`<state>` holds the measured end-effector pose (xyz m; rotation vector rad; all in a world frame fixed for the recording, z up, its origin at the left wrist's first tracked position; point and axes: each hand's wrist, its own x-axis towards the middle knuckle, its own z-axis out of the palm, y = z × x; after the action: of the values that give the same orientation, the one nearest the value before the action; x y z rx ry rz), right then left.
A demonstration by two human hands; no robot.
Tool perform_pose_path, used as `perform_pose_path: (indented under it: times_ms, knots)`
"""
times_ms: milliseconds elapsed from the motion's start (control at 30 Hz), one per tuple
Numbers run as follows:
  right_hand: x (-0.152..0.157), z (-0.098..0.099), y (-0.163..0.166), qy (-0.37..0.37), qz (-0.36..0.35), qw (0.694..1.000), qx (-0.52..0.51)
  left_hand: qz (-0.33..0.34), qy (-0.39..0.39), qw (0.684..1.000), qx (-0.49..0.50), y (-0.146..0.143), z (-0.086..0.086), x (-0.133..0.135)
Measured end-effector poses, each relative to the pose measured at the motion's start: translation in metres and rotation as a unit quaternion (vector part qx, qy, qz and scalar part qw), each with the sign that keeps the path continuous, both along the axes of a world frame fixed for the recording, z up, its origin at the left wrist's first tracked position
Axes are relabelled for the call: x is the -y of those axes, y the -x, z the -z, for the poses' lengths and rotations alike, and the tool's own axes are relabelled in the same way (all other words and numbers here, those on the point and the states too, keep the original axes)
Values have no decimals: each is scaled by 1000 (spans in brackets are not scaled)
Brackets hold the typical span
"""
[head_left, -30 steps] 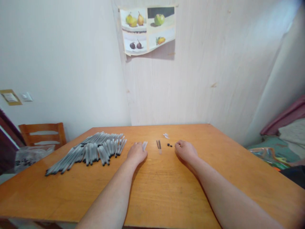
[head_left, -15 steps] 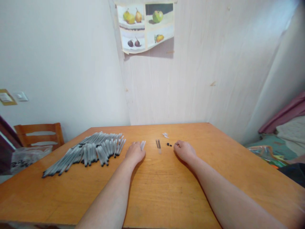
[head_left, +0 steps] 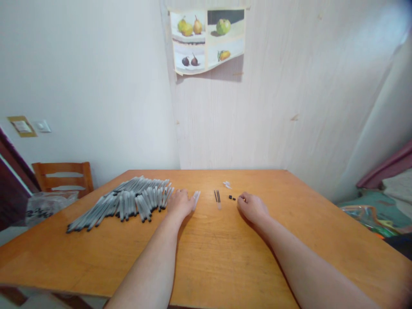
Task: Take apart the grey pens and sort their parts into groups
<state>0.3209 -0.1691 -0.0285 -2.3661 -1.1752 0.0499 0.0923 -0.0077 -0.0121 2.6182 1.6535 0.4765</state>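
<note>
My left hand (head_left: 180, 202) lies on the table with its fingers stretched forward, by the right end of a large pile of pens (head_left: 127, 204) with clear barrels and black ends. Close to its thumb side are clear pen barrels (head_left: 196, 199). My right hand (head_left: 253, 207) rests on the table with fingers curled closed; no object shows in it. Just left of it sit small black plugs (head_left: 230, 197). Two thin dark pen refills (head_left: 217, 196) lie between my hands, a small clear piece (head_left: 219, 206) at their near end. Farther back are small clear parts (head_left: 227, 184).
The wooden table (head_left: 209, 266) meets the wall at its far edge. A wooden chair (head_left: 64, 175) and a clear plastic bag (head_left: 48, 208) with black pieces stand beyond its left side. At the right are a clear bag (head_left: 363, 219) and cloth.
The view has turned slightly left. My left hand has moved a little left, away from the clear barrels and closer to the pen pile. My right hand stays put.
</note>
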Motion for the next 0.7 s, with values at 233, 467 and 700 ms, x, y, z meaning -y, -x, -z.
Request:
perform_pose_path:
  times_ms: [233,467,700]
  knots:
    - [3,-1,1,-2,-4,1000,-9,-142,-22,989,32,27,-11,-16]
    - [4,3,-1,-9,-19,1000,-15,-254,-23,966,39,43,-9,-24]
    - [2,6,-4,-7,-27,1000,-14,-260,-20,965,27,43,-3,-24]
